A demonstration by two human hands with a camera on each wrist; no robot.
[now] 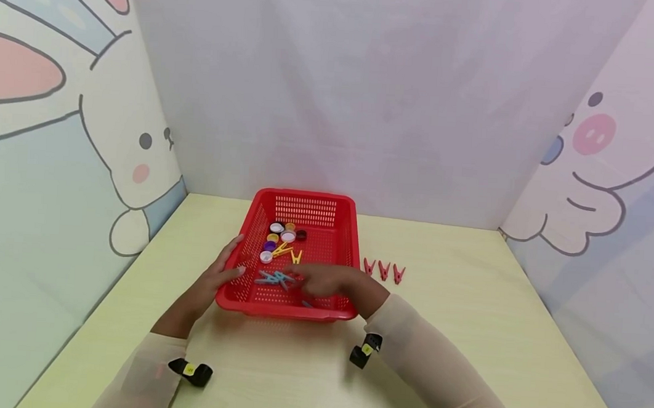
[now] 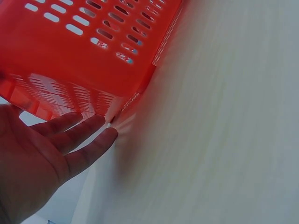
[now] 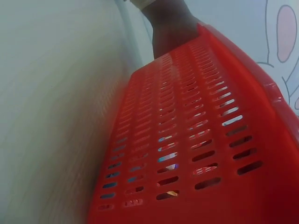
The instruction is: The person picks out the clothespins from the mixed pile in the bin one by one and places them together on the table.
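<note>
A red plastic basket (image 1: pixel 314 312) with slotted walls stands on the table. My left hand (image 1: pixel 212 282) holds its left rim, thumb over the inside and fingers along the outer wall; those fingers look fairly straight in the left wrist view. Over the front wall, my right hand (image 1: pixel 323 281) reaches inside, its fingers at several light-blue clothespins (image 1: pixel 270 278). Whether it pinches one cannot be seen; the basket wall hides the fingers in the right wrist view. Beyond them lie yellow clothespins (image 1: pixel 296 257) and several small round caps, among them a purple cap (image 1: pixel 269 246).
Three red clothespins (image 1: pixel 383 270) lie in a row on the table (image 1: pixel 455 297), right of the basket. A pale curtain-like wall (image 1: pixel 333 93) rises behind, with cartoon-printed panels on the left (image 1: pixel 126 119) and right (image 1: pixel 613 151).
</note>
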